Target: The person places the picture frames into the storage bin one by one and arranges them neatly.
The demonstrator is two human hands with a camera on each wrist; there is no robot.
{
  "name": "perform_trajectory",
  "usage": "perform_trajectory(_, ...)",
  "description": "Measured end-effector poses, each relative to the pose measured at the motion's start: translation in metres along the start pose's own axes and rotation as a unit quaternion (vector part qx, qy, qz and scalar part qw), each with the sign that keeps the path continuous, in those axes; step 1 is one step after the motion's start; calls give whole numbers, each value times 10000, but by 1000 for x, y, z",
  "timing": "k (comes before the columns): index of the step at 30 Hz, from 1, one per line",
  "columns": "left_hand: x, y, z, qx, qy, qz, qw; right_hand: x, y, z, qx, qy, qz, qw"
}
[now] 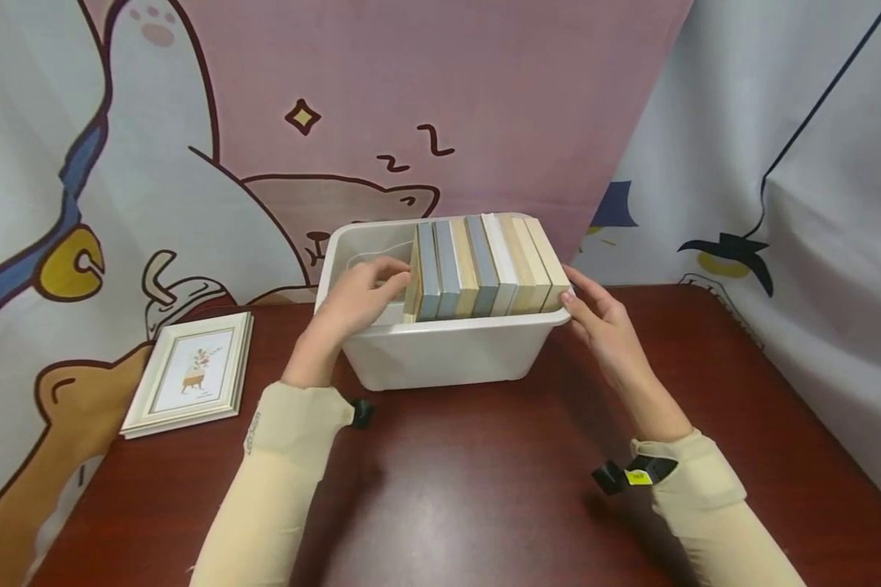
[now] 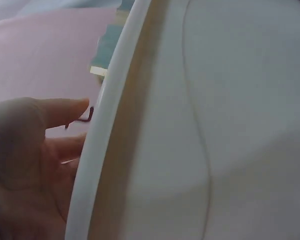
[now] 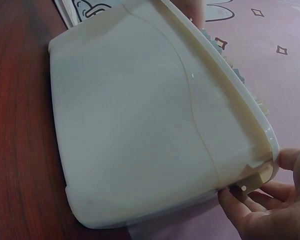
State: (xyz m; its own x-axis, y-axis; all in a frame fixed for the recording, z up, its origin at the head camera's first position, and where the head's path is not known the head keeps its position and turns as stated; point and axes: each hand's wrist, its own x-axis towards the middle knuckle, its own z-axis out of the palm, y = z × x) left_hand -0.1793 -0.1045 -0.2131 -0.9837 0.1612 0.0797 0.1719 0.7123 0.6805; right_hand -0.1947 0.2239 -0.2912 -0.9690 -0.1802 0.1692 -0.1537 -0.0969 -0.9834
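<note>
A white plastic bin [image 1: 448,355] stands on the table, holding a row of picture frames [image 1: 487,265] on edge, in blue-grey, cream and white. The row fills its middle and right side. My left hand [image 1: 357,297] reaches over the front rim into the left part, fingertips at the leftmost frame, fingers loosely bent. In the left wrist view, the bin wall [image 2: 240,100] hides part of that hand. On the right, my right hand [image 1: 608,334] grips the bin's corner rim, thumb on top and fingers below, as the right wrist view shows around the bin handle [image 3: 255,184].
On the left of the dark red table [image 1: 448,489] lies a cream picture frame [image 1: 194,379] with a plant drawing, apparently stacked on another. A printed cloth [image 1: 514,106] hangs behind the bin, and pale fabric [image 1: 830,204] runs along the right side.
</note>
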Motion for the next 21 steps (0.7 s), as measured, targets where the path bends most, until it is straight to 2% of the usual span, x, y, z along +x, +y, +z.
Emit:
perform_trajectory(5,-10,-23,-16,-177,1007,171,9946,0,0,-1,-25,-50,-20,10000)
perform_trajectory(8,-17,-39,-24,-285,1690,210,9850,0,-1,-1,-92,-58,-8,9999)
perform_trajectory(11,-25,-55,-31,-445,2262,95,9730,-1,-1,-1,-156,-63,1,9999)
perform_trajectory(14,-35,-71,-37,-526,2559,-105,9652,-1,-1,-1,-142,-70,11,9999)
perform_trajectory(21,-51,-121,-46,-112,2931,-838,9524,0,-2,0,-49,-91,34,9999)
